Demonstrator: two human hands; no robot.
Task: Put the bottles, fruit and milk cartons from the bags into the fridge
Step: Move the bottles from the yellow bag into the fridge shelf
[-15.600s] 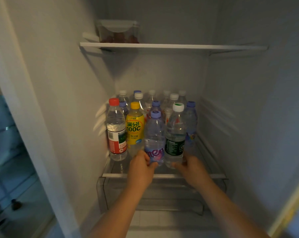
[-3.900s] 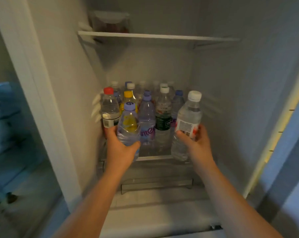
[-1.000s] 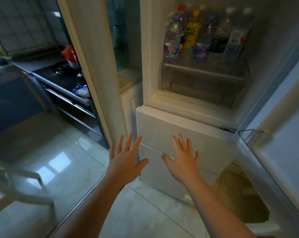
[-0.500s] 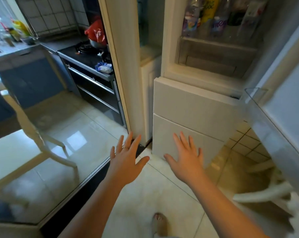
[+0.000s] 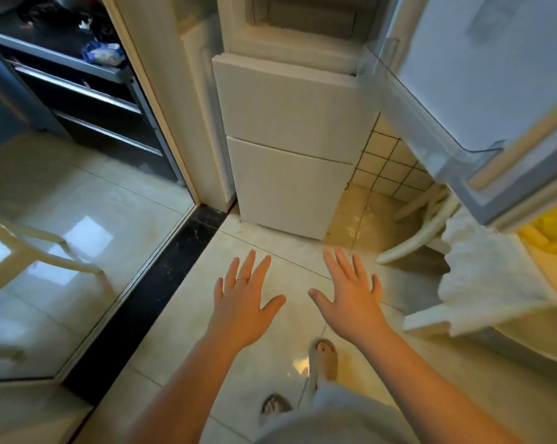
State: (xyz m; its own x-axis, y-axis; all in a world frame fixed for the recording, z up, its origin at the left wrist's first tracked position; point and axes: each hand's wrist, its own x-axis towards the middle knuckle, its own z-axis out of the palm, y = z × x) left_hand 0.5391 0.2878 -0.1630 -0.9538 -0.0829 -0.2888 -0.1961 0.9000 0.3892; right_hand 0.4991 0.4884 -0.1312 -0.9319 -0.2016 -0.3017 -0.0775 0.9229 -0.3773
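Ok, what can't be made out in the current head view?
Head view:
- Fridge interior: cut off by the top edge, contents unseen.
- Yellow thing: cut by the right edge and the open door; unidentifiable.
- Blue-white item on the dark counter: blurred.
- One foot: partly hidden by clothing.

Both bare forearms reach forward, palms down. The left hand (image 5: 243, 307) spreads straight fingers (a ring on one), holding nothing. The right hand (image 5: 350, 302), just beside it, is equally splayed and empty.
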